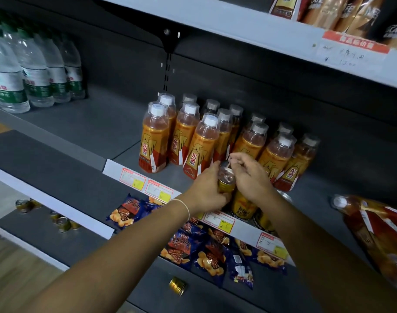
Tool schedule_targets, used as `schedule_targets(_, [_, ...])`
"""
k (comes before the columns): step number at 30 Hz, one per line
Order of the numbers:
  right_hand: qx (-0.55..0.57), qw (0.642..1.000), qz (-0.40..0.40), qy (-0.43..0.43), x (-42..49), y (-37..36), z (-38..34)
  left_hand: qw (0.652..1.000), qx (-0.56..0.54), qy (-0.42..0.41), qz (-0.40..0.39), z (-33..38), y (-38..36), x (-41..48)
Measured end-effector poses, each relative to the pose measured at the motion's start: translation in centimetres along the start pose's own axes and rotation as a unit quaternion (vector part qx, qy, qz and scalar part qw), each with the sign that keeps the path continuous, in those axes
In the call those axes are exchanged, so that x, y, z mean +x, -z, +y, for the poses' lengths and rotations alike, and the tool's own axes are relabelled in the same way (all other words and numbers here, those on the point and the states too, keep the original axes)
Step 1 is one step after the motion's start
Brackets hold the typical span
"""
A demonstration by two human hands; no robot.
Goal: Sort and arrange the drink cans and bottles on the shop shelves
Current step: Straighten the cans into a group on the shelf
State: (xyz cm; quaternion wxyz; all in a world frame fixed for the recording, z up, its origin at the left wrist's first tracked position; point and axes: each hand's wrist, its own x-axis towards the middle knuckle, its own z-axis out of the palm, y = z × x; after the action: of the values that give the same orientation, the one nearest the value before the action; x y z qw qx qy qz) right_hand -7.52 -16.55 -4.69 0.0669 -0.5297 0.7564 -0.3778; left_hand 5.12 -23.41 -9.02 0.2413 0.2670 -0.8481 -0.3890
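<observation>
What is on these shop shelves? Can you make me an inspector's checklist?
Surface: grey middle shelf, with price tags on its front edge.
Job's things: orange bottles upright in rows; gold can held above other gold cans at the shelf front; lying bottle on its side at the right; water bottles upright at far left.
Clutter: loose cans scattered on the lower shelves; snack packets below.
Hands: left hand grips the gold can's side; right hand pinches at its top.
Cables: nothing seen.
Surroundings: coffee packs on the shelf above.
</observation>
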Motion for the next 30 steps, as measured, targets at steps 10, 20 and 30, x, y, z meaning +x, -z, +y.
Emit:
schedule_targets(10, [0.065, 0.997, 0.018, -0.043, 0.6, 1.7, -1.4, 0.994, 0.011, 0.072, 0.086, 0.2, 0.1, 0.2])
schedule_targets(20, [-0.222, 0.971, -0.083, 0.038, -5.0, 13.1, 2.2, 0.977, -0.030, -0.019, 0.212, 9.6, 1.1, -0.8])
schedule_targets(30, [-0.273, 0.960, -0.057, -0.009, -19.3, 26.3, 11.7, 0.990, -0.064, -0.075, 0.099, 22.4, -14.4, -4.1])
